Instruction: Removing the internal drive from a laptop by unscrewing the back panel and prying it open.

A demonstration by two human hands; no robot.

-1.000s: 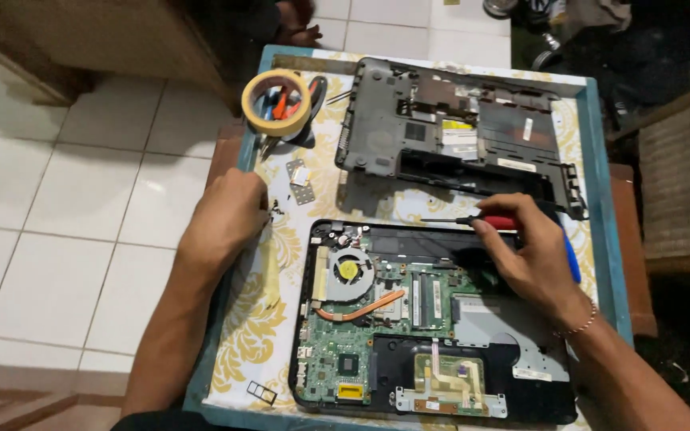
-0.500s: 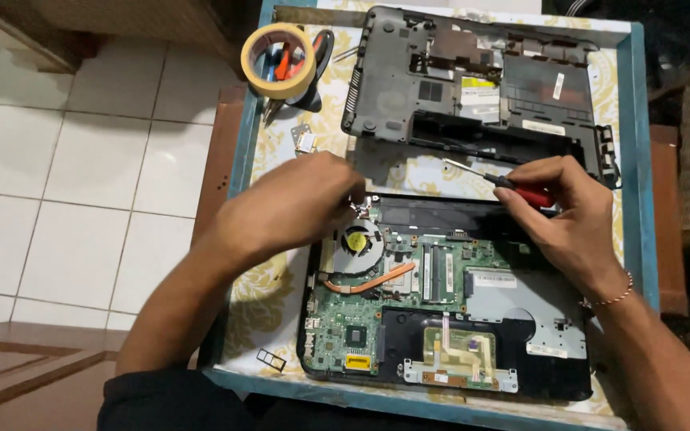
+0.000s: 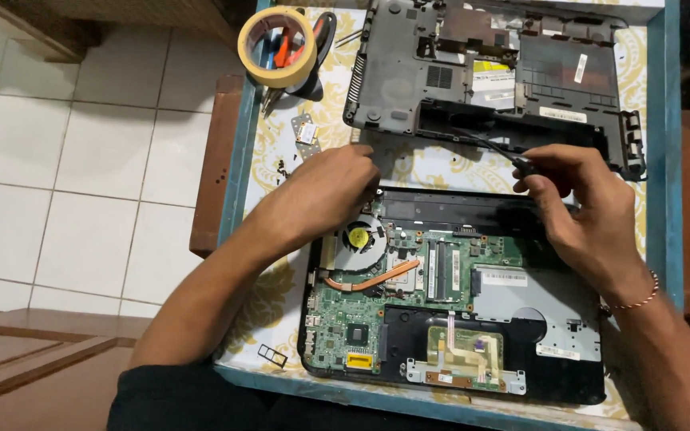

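Nearest the wearer lies the opened laptop (image 3: 449,311), its green board (image 3: 377,311) bare, long side running left to right across the patterned table (image 3: 281,144). A copper pipe (image 3: 373,278) curves up from the board's middle to the round fan (image 3: 358,238) at the upper left corner. The left hand (image 3: 325,195) sits right over that corner, fingers curled down and touching the laptop's top left edge just above the fan; what the fingertips pinch, if anything, cannot be told. Across the same top edge, well to the right, the right hand (image 3: 584,207) is closed around a screwdriver (image 3: 513,160), whose thin shaft runs up and left from the grip, toward the gap between the two laptop parts. So the fan lies left of and below that tool, and the left hand is much the nearer to it. Beyond both hands rests the grey bottom shell (image 3: 481,72), inside up. At the far left corner stands a tape roll (image 3: 278,46) with small tools inside it, and a small card (image 3: 307,132) lies just below.
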